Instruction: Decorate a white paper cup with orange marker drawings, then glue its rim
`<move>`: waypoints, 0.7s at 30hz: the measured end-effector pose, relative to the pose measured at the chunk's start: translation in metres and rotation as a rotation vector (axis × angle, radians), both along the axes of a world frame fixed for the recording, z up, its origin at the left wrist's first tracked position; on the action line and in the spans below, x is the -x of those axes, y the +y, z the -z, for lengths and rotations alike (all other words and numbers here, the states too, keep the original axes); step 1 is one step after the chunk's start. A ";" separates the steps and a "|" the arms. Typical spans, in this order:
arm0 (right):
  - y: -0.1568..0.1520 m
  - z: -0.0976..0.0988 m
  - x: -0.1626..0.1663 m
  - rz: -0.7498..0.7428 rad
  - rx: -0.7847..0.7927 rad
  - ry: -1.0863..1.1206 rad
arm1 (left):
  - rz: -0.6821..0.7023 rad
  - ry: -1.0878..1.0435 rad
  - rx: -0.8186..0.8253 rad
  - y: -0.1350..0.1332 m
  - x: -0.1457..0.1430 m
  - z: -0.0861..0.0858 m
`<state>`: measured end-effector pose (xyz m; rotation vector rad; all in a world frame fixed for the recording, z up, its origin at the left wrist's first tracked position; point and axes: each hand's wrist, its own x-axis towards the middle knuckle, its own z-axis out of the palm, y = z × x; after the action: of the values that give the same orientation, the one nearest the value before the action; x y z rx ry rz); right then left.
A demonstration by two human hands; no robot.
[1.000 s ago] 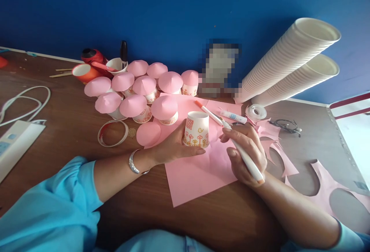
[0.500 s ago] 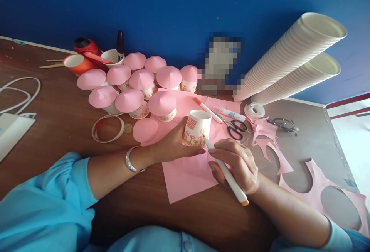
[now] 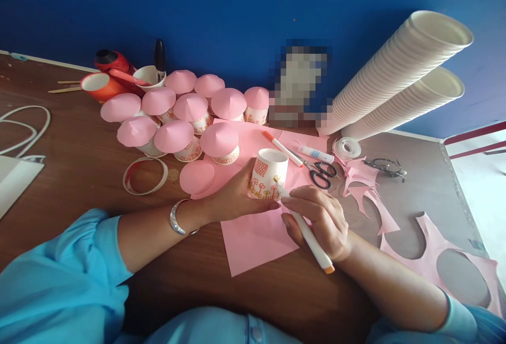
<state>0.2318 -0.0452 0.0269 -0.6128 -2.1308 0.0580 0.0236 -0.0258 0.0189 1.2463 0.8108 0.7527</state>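
Observation:
A white paper cup (image 3: 267,171), open end up, carries drawn flowers, an orange checked square and a small yellowish shape. My left hand (image 3: 237,194) is wrapped round its left side and base. Between the fingers of my right hand (image 3: 320,220) is a white marker (image 3: 310,238) with an orange end; its tip meets the cup's front beside the yellowish shape. Pink paper (image 3: 253,249) lies beneath both hands. Behind the cup rest an orange-capped marker (image 3: 282,149), scissors (image 3: 322,175) with black handles and a glue stick (image 3: 316,153).
Several decorated cups with pink cone tops (image 3: 219,140) stand at the back left. Two tall stacks of paper cups (image 3: 395,70) lean by the blue wall. Tape rolls (image 3: 145,176), glasses (image 3: 385,167) and pink paper scraps (image 3: 430,249) lie around. A white bag (image 3: 18,180) is far left.
The marker's tip has moved slightly up and left on the cup, and the small yellowish drawing has more strokes. My left hand keeps its hold. The whole view has shifted slightly.

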 end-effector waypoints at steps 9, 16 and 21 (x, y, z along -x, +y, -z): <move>0.002 0.000 0.001 -0.023 -0.008 -0.010 | 0.028 -0.009 0.005 0.001 -0.001 -0.005; 0.001 0.000 0.001 -0.057 -0.028 -0.039 | 0.011 0.009 0.016 -0.002 -0.001 -0.002; 0.002 0.001 0.001 -0.051 -0.026 -0.033 | 0.028 0.007 0.011 -0.001 -0.001 -0.004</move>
<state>0.2313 -0.0433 0.0257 -0.5480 -2.1754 0.0489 0.0248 -0.0269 0.0226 1.2489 0.8003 0.7205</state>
